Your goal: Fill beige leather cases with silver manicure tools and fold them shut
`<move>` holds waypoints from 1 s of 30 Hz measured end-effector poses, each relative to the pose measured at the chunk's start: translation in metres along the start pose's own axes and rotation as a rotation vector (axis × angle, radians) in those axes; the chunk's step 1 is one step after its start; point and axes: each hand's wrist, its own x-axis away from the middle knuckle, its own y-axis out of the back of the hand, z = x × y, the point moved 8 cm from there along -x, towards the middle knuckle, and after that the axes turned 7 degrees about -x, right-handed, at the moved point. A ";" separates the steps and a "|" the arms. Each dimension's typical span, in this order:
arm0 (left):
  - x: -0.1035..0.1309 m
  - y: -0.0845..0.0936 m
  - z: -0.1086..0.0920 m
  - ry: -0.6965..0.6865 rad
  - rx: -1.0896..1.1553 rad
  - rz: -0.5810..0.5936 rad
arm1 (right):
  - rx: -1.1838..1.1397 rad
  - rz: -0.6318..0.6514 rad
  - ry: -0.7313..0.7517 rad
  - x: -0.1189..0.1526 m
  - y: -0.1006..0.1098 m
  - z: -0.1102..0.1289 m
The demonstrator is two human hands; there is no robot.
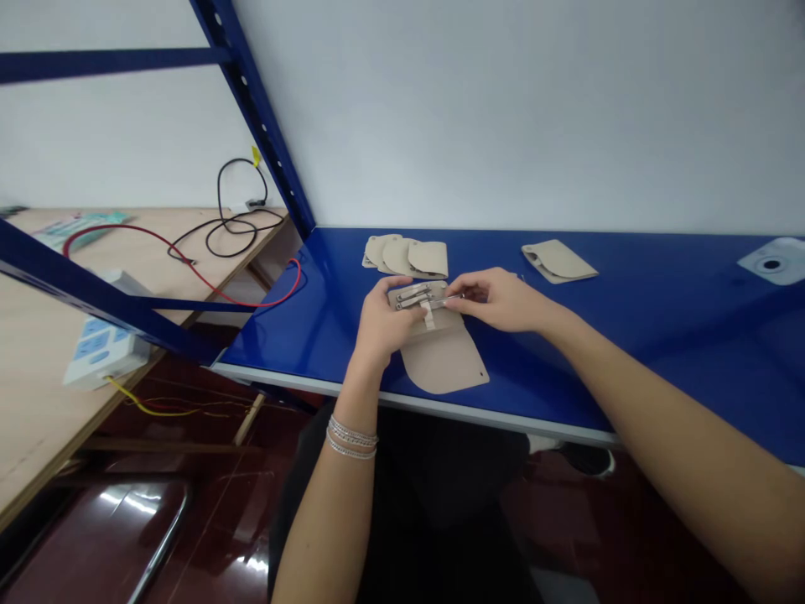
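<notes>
Near the surface's [302,315] front edge, steady the open case [444,361] gripped in left hand [385,320]; gently guide the slim tool [441,302] pinched in right hand [500,300].

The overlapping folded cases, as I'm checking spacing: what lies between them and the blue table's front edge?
Head view: the open beige case with metal tools, and the left hand on it.

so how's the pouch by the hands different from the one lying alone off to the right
The open pouch is unfolded, its flap spread toward the person; the folded pouch is folded over. The open pouch shows metal tools; the folded pouch shows no clear contents. The open pouch has the left hand and right hand at it; the folded pouch lies untouched. Both are beige with a rounded flap.
</notes>
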 end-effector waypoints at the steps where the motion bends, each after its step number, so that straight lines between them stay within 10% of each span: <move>1: 0.000 0.000 0.000 0.001 0.006 0.000 | 0.010 0.003 0.008 0.000 0.000 0.002; 30: 0.001 -0.002 0.003 0.113 0.195 0.001 | 0.141 -0.237 0.309 0.008 0.011 0.029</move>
